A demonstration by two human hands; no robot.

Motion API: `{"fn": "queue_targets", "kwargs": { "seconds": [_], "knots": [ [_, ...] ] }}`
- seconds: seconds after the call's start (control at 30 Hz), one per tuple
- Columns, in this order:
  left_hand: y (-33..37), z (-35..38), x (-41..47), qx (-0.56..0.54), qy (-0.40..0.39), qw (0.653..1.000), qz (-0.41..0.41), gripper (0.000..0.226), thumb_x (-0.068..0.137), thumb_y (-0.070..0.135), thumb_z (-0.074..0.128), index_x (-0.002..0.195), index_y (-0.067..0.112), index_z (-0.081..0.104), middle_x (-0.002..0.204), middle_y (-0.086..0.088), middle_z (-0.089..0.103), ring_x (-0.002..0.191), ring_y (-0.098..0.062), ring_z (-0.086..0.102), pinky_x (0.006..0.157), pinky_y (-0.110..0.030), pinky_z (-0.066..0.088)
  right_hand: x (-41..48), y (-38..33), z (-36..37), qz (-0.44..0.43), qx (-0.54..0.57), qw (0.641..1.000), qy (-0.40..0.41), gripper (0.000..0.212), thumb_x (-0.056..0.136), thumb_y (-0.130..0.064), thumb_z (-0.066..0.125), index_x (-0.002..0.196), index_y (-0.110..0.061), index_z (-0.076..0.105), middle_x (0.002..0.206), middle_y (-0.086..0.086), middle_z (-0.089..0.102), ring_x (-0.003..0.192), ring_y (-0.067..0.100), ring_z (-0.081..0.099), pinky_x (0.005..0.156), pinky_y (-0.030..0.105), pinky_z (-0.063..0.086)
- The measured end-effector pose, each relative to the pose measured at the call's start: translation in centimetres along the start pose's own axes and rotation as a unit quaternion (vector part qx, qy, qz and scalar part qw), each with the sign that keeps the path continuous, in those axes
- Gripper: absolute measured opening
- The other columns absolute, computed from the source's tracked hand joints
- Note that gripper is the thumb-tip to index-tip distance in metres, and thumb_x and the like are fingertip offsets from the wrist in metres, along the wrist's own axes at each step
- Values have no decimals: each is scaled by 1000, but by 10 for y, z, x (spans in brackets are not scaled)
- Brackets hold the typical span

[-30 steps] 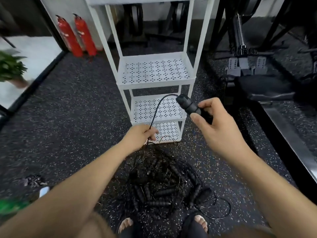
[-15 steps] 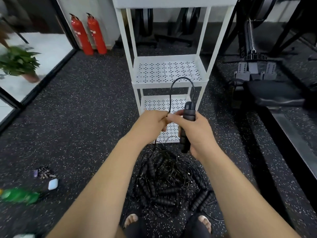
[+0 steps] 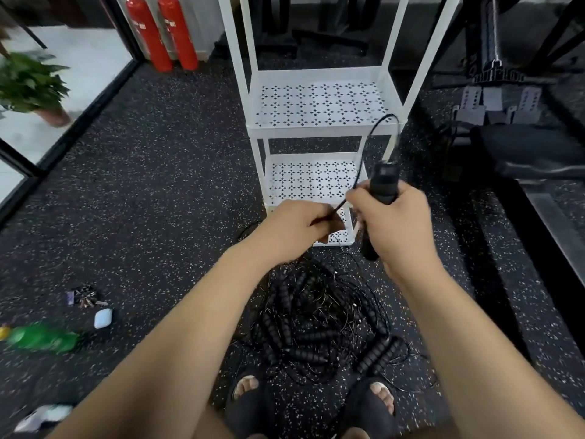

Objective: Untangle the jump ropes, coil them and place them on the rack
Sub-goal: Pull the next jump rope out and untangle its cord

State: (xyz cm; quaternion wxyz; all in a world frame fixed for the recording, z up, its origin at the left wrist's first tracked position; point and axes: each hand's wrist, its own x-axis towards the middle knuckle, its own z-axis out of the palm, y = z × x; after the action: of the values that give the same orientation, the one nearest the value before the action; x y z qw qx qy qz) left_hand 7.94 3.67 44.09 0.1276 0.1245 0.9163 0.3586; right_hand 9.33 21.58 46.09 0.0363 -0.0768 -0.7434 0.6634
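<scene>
So the right hand point(image 3: 399, 218) is wrapped around 1 black handle point(image 3: 381, 198), held roughly upright just in front of the rack point(image 3: 316, 128), fingers closed firm round the grip. The cord point(image 3: 378, 125) loops up out of the top of the handle, arcs over in front of the rack's middle shelf and drops back down to the left hand point(image 3: 296, 228), which pinches it between thumb and fingers, right next to the handle hand.

The rest of the jump ropes point(image 3: 316, 318) are a tangled heap on the floor on the near side of the rack, by the person's feet, and the rack's shelves look bare, so I'd say this is early: first rope being started as a coil.

How I'd do this bit well:

- Keep the handle hand as the anchor and let the left hand feed cord.
- Slide the pinch down the cord instead of yanking, since the free end probably runs back into the heap and a hard pull could cinch knots.
- Lay each loop the same size against the handle.
- If it snags, stop and shake the pile loose.

Can't tell where this rope's 2nd handle is in that mess.
</scene>
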Motion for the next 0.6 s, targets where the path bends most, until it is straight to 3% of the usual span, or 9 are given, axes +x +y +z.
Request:
{"fn": "queue_targets", "kwargs": {
  "seconds": [0.1, 0.27, 0.33, 0.4, 0.47, 0.6],
  "knots": [
    [-25, 3, 2, 1, -31, 999, -35, 18, 104, 42, 66, 96, 29, 76, 92, 9, 77, 77, -25, 70, 69, -38, 56, 4, -8, -15, 10, 65, 997, 32, 14, 89, -12, 81, 85, -21, 72, 73, -1, 65, 68, 16, 56, 71, 38, 51],
    [-56, 10, 6, 35, -100, 991, -86, 17, 104, 46, 64, 92, 39, 75, 83, 14, 75, 53, -18, 49, 51, -28, 44, 9, -14, -30, -12, 135, 988, 71, 18, 90, -8, 79, 82, -19, 67, 70, 1, 61, 63, 20, 52, 63, 32, 48],
    [-57, 8, 7, 40, -94, 992, -79, 23, 106, 43, 62, 87, 42, 74, 80, 25, 73, 53, -14, 50, 53, -29, 46, 10, -13, -31, -11, 151, 986, 76, 19, 92, -9, 77, 80, -18, 66, 69, 2, 59, 61, 20, 52, 63, 32, 47],
    [-54, 4, 7, 47, -77, 993, -74, 28, 107, 42, 61, 81, 40, 70, 67, 35, 65, 51, -9, 47, 55, -28, 45, 11, -9, -30, 7, 167, 984, 60, 15, 94, -13, 78, 84, -17, 68, 71, 3, 62, 61, 19, 53, 62, 30, 48],
    [-50, 0, 6, 55, -61, 995, -61, 29, 107, 43, 61, 81, 35, 70, 62, 30, 63, 47, -2, 43, 53, -24, 40, 10, -4, -26, 43, 169, 984, 22, 13, 95, -21, 82, 95, -15, 71, 76, 3, 67, 62, 16, 56, 62, 27, 51],
    [-38, -12, 7, 29, 22, 999, 6, 30, 107, 45, 60, 89, 25, 73, 79, 18, 70, 62, -4, 61, 59, -23, 45, -1, 8, -13, 104, 78, 988, -81, 21, 92, -29, 85, 105, -15, 77, 87, 2, 77, 71, 15, 63, 75, 35, 55]
  ]
}}
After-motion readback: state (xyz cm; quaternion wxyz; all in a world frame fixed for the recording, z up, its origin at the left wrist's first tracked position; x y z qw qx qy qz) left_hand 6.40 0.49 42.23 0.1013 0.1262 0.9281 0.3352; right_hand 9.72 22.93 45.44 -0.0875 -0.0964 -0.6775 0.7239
